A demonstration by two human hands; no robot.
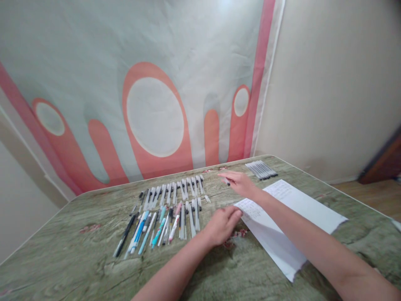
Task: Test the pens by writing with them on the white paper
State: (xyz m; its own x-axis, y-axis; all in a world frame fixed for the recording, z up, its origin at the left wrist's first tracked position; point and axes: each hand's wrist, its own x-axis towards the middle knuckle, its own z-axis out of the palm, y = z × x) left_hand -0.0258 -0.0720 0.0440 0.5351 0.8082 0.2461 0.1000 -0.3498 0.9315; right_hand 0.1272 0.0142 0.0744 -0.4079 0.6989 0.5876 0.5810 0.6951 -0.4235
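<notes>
My right hand (241, 184) is raised over the far part of the table, its fingers closed on a slim white pen (227, 182) with a black end; most of it is hidden by the fingers. My left hand (223, 225) rests low on the table, fingers loosely bent at the left corner of a sheet of handwritten paper (266, 234), with no object seen in it. Left of that hand lies a row of mixed pens (159, 229), some blue, black and pink. Behind them runs a row of clear capped pens (169, 192). A small loose white cap (207, 199) lies beside the rows.
A neat bundle of slim clear sticks with black ends (261, 169) lies at the back right, beyond the paper. The wood-patterned table (78, 255) reaches a printed cloth backdrop (197, 83) behind. A plain wall (322, 92) stands at the right.
</notes>
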